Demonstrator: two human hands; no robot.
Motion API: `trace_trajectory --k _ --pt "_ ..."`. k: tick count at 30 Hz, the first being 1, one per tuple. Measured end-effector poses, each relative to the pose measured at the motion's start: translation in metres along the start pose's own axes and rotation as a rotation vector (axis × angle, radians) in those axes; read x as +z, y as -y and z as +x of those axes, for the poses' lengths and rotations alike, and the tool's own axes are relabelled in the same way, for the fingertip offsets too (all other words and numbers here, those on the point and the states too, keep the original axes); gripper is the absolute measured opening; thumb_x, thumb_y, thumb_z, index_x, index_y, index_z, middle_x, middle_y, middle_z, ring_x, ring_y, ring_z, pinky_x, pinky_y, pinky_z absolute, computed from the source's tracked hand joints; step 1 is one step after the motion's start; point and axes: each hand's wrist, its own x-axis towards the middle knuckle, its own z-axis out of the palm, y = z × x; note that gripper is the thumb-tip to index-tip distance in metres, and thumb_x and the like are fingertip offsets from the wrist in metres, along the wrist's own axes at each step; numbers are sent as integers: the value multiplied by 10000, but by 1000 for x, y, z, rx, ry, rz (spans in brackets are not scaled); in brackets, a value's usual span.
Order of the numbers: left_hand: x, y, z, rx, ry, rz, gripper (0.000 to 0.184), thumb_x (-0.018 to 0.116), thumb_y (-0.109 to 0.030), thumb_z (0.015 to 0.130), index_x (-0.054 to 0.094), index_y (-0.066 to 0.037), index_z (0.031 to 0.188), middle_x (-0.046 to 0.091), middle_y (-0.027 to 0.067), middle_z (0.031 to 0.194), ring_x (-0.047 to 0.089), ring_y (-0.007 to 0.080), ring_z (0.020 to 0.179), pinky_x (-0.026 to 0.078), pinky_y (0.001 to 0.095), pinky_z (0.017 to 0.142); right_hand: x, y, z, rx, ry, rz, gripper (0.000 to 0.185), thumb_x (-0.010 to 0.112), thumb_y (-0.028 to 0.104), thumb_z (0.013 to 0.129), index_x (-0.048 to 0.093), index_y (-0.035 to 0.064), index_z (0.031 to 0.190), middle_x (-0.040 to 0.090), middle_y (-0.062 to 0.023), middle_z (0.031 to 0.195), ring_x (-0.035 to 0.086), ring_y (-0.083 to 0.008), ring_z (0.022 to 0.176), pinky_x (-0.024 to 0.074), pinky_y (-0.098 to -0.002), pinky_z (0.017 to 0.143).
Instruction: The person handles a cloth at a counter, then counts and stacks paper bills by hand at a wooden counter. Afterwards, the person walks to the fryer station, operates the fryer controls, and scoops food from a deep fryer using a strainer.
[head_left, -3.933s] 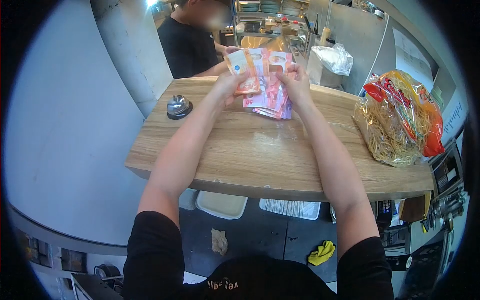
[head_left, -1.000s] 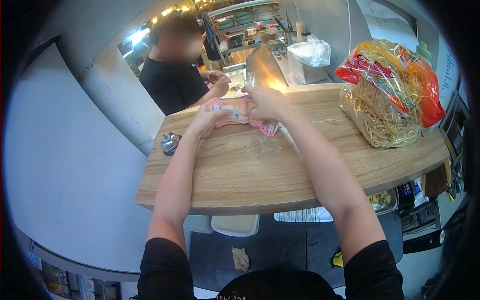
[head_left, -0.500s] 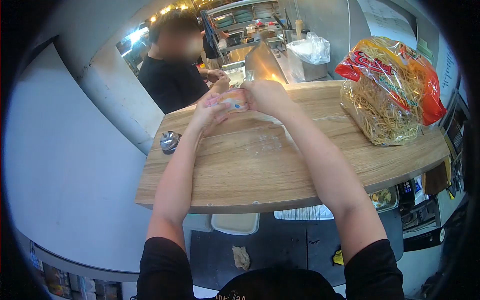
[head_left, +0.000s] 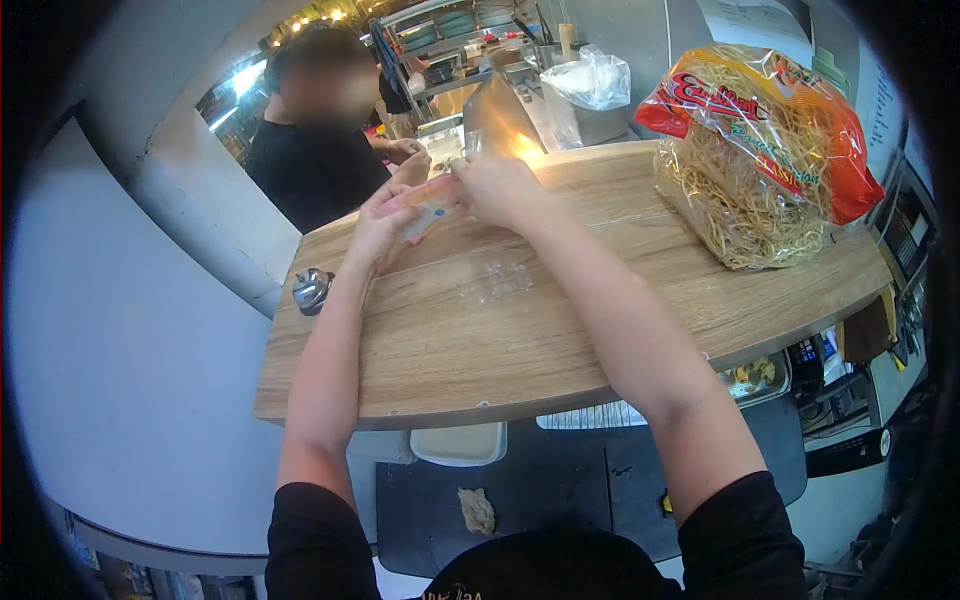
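Above the far edge of the wooden counter [head_left: 480, 340], my left hand [head_left: 383, 222] is closed on a stack of pink and orange banknotes [head_left: 430, 208]. The fingers of my right hand [head_left: 497, 188] grip the right end of the same stack and hide part of it. The notes look bent between the two hands. A silver call bell [head_left: 312, 291] stands on the counter, left of my left forearm. Clear tape or plastic [head_left: 500, 283] lies on the wood below the notes.
A large bag of noodles [head_left: 765, 160] stands at the counter's right end. Past the far edge, a person in black [head_left: 315, 170] is at the left, and a plastic-covered container [head_left: 590, 95] is further right. Trays [head_left: 460, 444] and a crumpled cloth [head_left: 477, 511] lie below the counter.
The notes, fanned out at first, are now gathered into a compact stack between both hands. The view has shifted, and the noodle bag appears higher in it.
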Motion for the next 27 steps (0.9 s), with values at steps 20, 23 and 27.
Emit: trace_trajectory --k 20,23,27 --pt "15 2 -6 34 44 191 369 682 -43 827 514 -63 1155 603 35 1007 580 93 873 487 218 627 -12 2 -4 177 271 68 465 622 261 776 560 1 1156 656 -201 1055 629 -327 1024 500 -423 870" --pt "8 3 -2 -1 -21 167 288 662 -31 839 551 -55 1103 614 28 980 574 91 868 485 218 669 -14 -1 -3 158 255 36 425 632 239 783 570 31 1147 658 -191 1050 632 -322 1015 506 -423 850" --pt "2 9 3 67 -59 262 217 640 -11 847 579 -50 1051 624 23 962 581 96 862 488 225 711 -15 -10 -2 201 288 23 314 635 207 796 609 80 1082 664 -171 1033 639 -316 993 515 -424 817"
